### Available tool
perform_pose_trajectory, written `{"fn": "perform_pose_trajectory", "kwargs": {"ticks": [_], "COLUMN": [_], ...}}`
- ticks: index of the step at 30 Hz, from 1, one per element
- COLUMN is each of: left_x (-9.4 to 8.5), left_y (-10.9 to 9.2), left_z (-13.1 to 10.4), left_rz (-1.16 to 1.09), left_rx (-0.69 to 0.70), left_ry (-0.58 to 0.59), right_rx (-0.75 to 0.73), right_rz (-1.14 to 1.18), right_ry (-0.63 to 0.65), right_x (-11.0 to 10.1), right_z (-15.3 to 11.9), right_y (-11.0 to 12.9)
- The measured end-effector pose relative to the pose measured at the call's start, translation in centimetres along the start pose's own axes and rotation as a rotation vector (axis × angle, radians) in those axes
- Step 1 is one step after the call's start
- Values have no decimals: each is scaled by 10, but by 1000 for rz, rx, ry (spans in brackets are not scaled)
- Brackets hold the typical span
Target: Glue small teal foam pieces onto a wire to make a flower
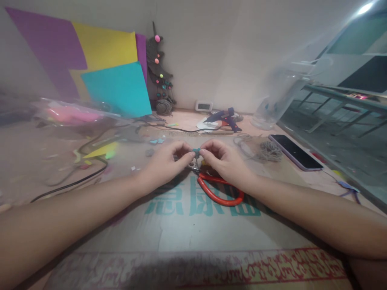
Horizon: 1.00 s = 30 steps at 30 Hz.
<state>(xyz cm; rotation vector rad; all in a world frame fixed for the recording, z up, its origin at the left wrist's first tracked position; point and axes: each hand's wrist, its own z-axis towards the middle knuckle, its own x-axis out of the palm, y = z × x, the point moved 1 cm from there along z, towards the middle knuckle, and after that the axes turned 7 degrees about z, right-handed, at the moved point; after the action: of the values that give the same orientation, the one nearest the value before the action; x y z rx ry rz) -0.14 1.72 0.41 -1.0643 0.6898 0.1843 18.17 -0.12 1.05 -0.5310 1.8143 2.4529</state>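
A small teal piece [196,152], perhaps foam, is pinched between the fingertips of both hands, one at each side. My left hand [176,159] is closed on its left end, and my right hand [218,158] on its right end. The piece's exact shape is partly hidden by the fingers. Just below lies a pair of scissors [220,200] with red handles, its upper parts behind the right hand. Several light blue scraps [157,141] lie beyond the left hand.
A glue gun [225,119] rests at the back by a white digital clock [204,106]. Grey yarn [270,151] and a phone [295,152] lie right. A decorated tree [159,68] and a teal sheet [119,89] lean at the wall. A black cable [78,182] runs left.
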Motion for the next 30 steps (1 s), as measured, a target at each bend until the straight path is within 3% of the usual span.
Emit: {"fn": "perform_pose_trajectory", "kwargs": {"ticks": [30], "left_x": [1], "left_y": [1], "left_z": [0], "left_rz": [-21], "left_rx": [-13], "left_ry": [10], "right_rx": [2], "right_rz": [23], "right_ry": [-25], "right_x": [-1], "right_z": [0], "right_y": [-1]}}
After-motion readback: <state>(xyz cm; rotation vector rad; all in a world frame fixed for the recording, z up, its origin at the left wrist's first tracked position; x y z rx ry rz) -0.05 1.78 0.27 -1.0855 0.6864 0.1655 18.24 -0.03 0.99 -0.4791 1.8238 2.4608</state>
